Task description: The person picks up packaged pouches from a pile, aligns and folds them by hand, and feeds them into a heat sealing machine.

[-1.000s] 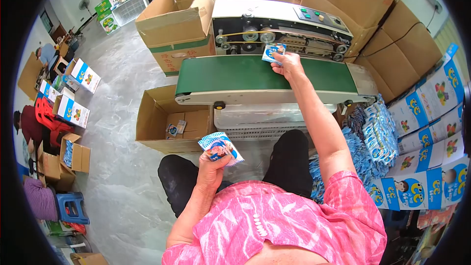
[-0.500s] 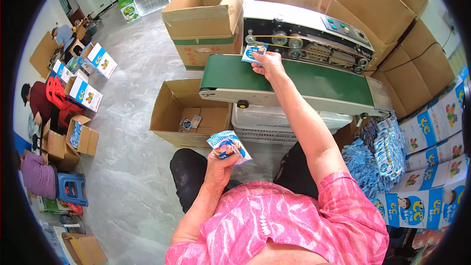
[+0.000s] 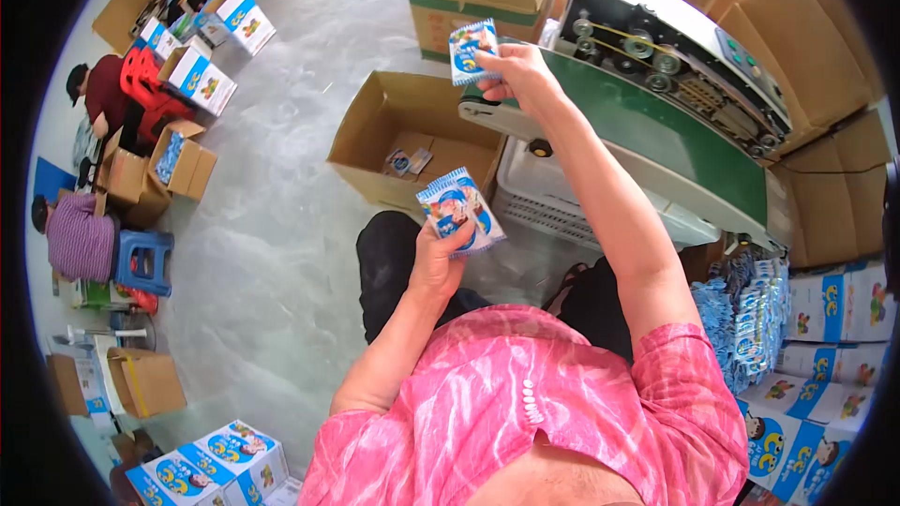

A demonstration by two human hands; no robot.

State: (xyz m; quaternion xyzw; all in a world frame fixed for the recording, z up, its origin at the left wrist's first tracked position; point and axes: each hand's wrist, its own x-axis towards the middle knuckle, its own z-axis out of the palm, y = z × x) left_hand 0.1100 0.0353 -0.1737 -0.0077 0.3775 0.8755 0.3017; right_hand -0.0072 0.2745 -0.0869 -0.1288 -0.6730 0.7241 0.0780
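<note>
My left hand (image 3: pixel 441 262) is closed around a small stack of blue-and-white printed packets (image 3: pixel 459 214), held in front of my knees. Between the thumb and fingers of my right hand (image 3: pixel 521 77) is a single packet (image 3: pixel 473 52) of the same kind, raised at the left end of the green conveyor belt (image 3: pixel 637 122). Below that end stands an open cardboard box (image 3: pixel 375 145), with a few packets (image 3: pixel 408 161) lying on its bottom.
A sealing machine (image 3: pixel 656 56) with pulleys runs along the belt's far side. Translucent crates (image 3: pixel 544 189) stand beneath it. Bundled blue wrappers (image 3: pixel 750 319) and printed cartons (image 3: pixel 834 305) sit at right. Several people work at far left, one near a blue stool (image 3: pixel 142 260).
My right hand has moved left with its packet, from beside the machine's rollers to the belt's end. My left hand still holds its stack. The view has turned to the left.
</note>
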